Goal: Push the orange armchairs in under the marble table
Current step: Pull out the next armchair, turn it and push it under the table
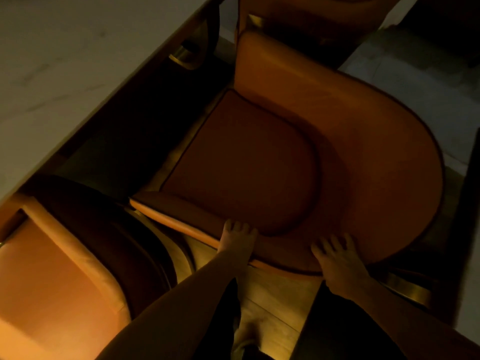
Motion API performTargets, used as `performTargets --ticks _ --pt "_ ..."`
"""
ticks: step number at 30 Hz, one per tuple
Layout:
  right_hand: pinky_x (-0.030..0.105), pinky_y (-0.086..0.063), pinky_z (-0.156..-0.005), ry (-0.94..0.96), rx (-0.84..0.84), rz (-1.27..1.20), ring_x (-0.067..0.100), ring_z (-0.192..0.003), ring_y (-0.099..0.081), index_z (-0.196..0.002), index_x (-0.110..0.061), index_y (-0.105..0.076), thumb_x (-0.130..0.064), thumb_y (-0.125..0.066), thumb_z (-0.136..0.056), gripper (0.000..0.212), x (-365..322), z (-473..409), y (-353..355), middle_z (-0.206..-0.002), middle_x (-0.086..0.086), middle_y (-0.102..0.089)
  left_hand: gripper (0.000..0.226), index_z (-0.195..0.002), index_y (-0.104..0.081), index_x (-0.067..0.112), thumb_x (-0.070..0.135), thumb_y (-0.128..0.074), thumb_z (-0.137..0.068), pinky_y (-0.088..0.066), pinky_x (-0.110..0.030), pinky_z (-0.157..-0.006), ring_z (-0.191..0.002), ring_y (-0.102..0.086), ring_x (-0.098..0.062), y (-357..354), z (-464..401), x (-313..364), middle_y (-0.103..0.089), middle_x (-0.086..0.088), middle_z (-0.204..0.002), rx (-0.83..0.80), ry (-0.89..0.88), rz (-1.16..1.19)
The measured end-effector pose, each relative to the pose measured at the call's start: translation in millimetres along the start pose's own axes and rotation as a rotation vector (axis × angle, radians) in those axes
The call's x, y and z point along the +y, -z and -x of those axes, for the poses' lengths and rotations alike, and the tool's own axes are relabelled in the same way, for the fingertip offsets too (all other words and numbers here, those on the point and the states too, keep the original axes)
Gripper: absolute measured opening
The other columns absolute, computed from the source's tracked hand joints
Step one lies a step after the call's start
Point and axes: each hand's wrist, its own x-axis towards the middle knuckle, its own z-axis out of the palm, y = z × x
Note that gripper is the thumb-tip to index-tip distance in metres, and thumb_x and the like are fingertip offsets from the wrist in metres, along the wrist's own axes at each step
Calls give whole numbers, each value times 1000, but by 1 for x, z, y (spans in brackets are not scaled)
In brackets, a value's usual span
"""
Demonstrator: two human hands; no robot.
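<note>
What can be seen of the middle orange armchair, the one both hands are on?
The middle armchair is orange, leather-looking, with dark piping, a curved wraparound back and a flat seat cushion. It stands upright, angled toward the marble table, its seat fully clear of the tabletop, so it is not yet pushed in. The left hand grips one arm's top edge; the right hand rests on the curved back rim.

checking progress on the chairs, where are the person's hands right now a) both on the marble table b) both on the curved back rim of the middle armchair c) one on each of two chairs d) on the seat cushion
b: the left hand and right hand both rest on the curved back rim of the middle armchair, with neither on the marble table.
</note>
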Motion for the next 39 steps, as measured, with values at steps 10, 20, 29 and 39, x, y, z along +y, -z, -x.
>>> performTargets --ticks 10,20,29,39 --pt "54 -26 -108 7 -5 -53 29 -121 -47 -134 -23 -41 -13 -61 -84 55 -12 -3 1 -130 4 -55 32 -111 -59 24 25 -67 -80 -32 -44 -102 -109 -58 -23 3 5 -14 -63 1 -110 15 -117 -33" --pt "46 -32 -108 108 -29 -231 31 -126 -44 -142 -15 -34 -25 -64 -87 63 -100 44 -3 -138 12 -47 72 -136 -42 32 25 -73 -72 -19 -40 -113 -134 -39 -18 -39 68 -59 -46 6 -143 21 -187 -4" --pt "48 -34 -105 91 3 -170 33 -123 -45 -143 -15 -31 -24 -66 -84 69 -102 39 -9 -138 14 -47 62 -132 -51 35 19 -65 -74 -17 -37 -112 -132 -41 -16 -43 72 -54 -53 11 -137 103 -115 126" --pt "45 -8 -117 189 40 -265 29 -143 -17 -151 -26 -13 -34 -60 -87 80 -76 47 -19 -158 7 -21 90 -141 -40 18 31 -77 -60 -13 -57 -115 -136 -32 -34 -36 82 -34 -42 -9 -144 31 2 37"
